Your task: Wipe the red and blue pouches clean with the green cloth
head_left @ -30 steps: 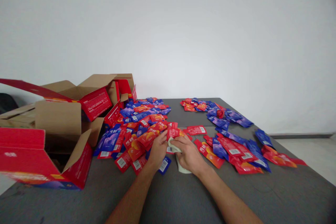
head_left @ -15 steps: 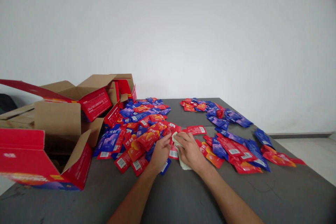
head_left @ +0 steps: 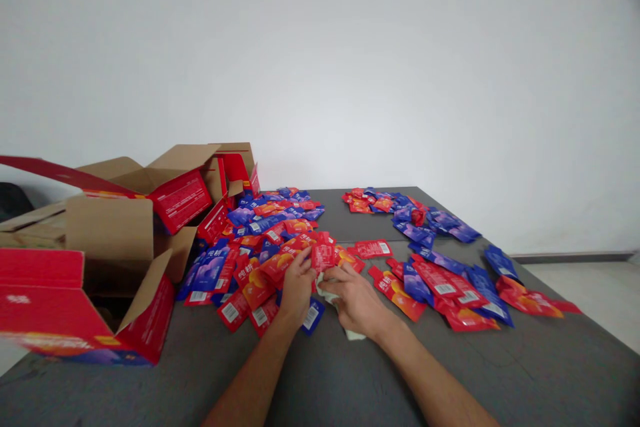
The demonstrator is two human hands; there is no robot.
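My left hand [head_left: 297, 285] pinches a red packet [head_left: 323, 256] and holds it upright at the near edge of a big heap of red and blue packets [head_left: 260, 240]. My right hand [head_left: 356, 298] lies just to its right, fingers closed over a pale cloth [head_left: 345, 325] that pokes out beneath the palm and rests on the grey table [head_left: 330, 373]. The right fingertips reach toward the lower edge of the red packet. A blue packet [head_left: 313, 315] lies flat under the left wrist.
Open red-and-brown cartons [head_left: 90, 260] crowd the table's left side. A second spread of red and blue packets [head_left: 450, 267] runs along the right, from the far edge toward the near right. A white wall stands behind.
The left hand has lifted a red packet upright from the heap's edge. The right hand with the cloth has slid a little toward me.
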